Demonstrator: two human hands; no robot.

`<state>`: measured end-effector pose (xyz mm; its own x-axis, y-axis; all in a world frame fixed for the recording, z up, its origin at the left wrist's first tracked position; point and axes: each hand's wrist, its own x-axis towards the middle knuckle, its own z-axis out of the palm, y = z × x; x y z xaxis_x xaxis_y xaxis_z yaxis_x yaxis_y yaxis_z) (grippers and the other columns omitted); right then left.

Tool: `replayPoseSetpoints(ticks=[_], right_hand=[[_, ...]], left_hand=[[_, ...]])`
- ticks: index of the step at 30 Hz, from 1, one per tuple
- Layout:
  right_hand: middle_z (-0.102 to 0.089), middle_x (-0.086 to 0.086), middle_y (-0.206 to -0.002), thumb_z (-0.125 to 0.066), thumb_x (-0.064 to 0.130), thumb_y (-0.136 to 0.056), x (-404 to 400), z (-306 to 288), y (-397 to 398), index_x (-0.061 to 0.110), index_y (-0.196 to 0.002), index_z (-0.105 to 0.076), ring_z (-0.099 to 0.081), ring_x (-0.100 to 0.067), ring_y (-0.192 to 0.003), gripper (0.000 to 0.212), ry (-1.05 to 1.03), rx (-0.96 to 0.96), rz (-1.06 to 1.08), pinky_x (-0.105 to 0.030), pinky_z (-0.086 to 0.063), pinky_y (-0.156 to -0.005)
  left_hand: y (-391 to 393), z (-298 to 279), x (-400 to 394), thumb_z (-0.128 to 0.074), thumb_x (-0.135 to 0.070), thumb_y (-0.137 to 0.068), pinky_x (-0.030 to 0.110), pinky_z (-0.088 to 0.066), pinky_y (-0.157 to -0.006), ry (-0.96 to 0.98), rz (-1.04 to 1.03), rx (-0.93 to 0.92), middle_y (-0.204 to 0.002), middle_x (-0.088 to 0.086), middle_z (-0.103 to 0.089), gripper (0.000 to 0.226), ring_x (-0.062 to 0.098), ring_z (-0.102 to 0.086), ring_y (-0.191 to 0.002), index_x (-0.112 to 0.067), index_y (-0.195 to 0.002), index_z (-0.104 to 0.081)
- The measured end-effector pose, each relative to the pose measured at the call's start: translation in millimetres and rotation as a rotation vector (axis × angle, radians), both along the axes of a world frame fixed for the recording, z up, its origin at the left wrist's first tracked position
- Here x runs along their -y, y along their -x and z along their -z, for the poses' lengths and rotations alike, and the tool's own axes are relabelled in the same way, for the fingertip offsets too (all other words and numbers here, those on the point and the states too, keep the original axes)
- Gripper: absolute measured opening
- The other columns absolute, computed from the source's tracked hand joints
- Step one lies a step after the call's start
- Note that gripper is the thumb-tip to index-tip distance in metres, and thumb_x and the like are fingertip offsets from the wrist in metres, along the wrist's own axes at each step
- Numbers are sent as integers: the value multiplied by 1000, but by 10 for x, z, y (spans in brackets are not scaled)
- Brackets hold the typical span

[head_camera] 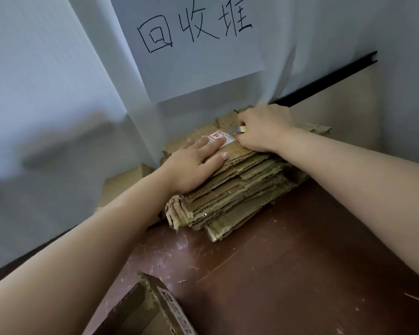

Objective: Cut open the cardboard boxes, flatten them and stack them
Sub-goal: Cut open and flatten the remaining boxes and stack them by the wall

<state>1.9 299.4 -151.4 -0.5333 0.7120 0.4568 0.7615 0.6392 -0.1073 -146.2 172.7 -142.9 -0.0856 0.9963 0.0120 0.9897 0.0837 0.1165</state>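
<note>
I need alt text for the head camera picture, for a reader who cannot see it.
Left hand presses flat on a stack of flattened cardboard on a brown table; right hand grips a small cutter on it. Handwritten paper sign behind.

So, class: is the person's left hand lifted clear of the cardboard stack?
No: the left hand lies flat, fingers straight, pressing on top of the cardboard stack.

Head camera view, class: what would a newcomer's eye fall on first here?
The white paper sign with black handwritten characters hangs on the wall at top centre. Below it, both hands rest on a stack of flattened cardboard: left hand pressing flat, right hand gripping a small knife.
</note>
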Motion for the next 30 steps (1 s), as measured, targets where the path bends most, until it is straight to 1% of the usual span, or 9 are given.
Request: replayPoseSetpoints(ticks=[3, 6, 9, 12, 17, 21, 23, 25, 30], right_hand=[[-65, -5, -108, -44, 48, -90, 42, 40, -10, 26, -108, -57, -59, -32, -100, 31, -6, 12, -1, -33, -35, -68], [-64, -4, -115, -42, 49, -92, 96, -56, -55, 27, -113, -55, -58, -32, -105, 34, 49, 28, 2, -33, -37, -70], [-59, 0, -128, -41, 55, -94, 129, -275, -143, 32, -125, -56, -54, -29, -115, 41, 147, 62, -1, -34, -38, -78], [-52, 1, -137, -38, 61, -94, 172, -455, -222, 30, -133, -51, -51, -27, -122, 52, 194, 91, -17, -36, -41, -84], [-60, -4, -121, -38, 56, -95, 261, -618, -275, 20, -123, -51, -56, -27, -110, 47, 158, 18, -19, -31, -33, -71], [-63, -2, -118, -34, 55, -97, 346, -745, -273, 26, -119, -59, -57, -26, -105, 45, 115, -48, -13, -31, -34, -69], [-65, -1, -105, -35, 50, -99, 394, -811, -273, 25, -101, -63, -55, -24, -90, 37, 77, -111, -13, -28, -30, -61], [-62, 1, -90, -36, 46, -99, 462, -878, -286, 25, -86, -58, -50, -23, -80, 33, 26, -155, -1, -28, -25, -54], [-60, 3, -84, -43, 36, -97, 674, -941, -284, 26, -89, -64, -51, -22, -78, 25, -33, -166, -22, -25, -21, -51]], left_hand=[[-55, 34, 13, -19, -59, -99, 42, 3, -119, 49, -31, -37, -164, -1, 0, 58, 29, 10, -149, -43, -153, -7], [-96, -81, 42, -17, -60, -98, 52, 5, -117, 94, -72, -58, -163, -5, 7, 61, 30, 17, -147, -40, -154, -2], [-115, -240, 33, -22, -63, -97, 61, 2, -114, 81, -124, -37, -163, -9, 4, 66, 28, 13, -149, -36, -155, -6], [-132, -380, 34, -28, -63, -97, 59, -8, -117, -1, -119, -42, -163, -4, -8, 69, 28, -2, -150, -28, -155, -16], [-196, -570, 77, -15, -74, -80, 60, -21, -112, -102, -90, -35, -156, -1, -33, 84, 29, -24, -145, -26, -145, -40], [-217, -649, 171, -12, -73, -86, 62, -22, -111, -165, -60, 7, -146, -2, -45, 77, 28, -29, -142, -25, -131, -52], [-214, -670, 248, -9, -73, -85, 64, -23, -109, -198, -49, 45, -141, -3, -49, 76, 30, -32, -140, -26, -125, -54], [-209, -686, 329, -14, -65, -94, 65, -20, -111, -228, -47, 65, -145, -4, -46, 66, 30, -26, -144, -25, -131, -50], [-209, -765, 574, -20, -55, -101, 63, -10, -115, -274, -85, 39, -159, -4, -27, 57, 21, -11, -149, -27, -149, -34]])
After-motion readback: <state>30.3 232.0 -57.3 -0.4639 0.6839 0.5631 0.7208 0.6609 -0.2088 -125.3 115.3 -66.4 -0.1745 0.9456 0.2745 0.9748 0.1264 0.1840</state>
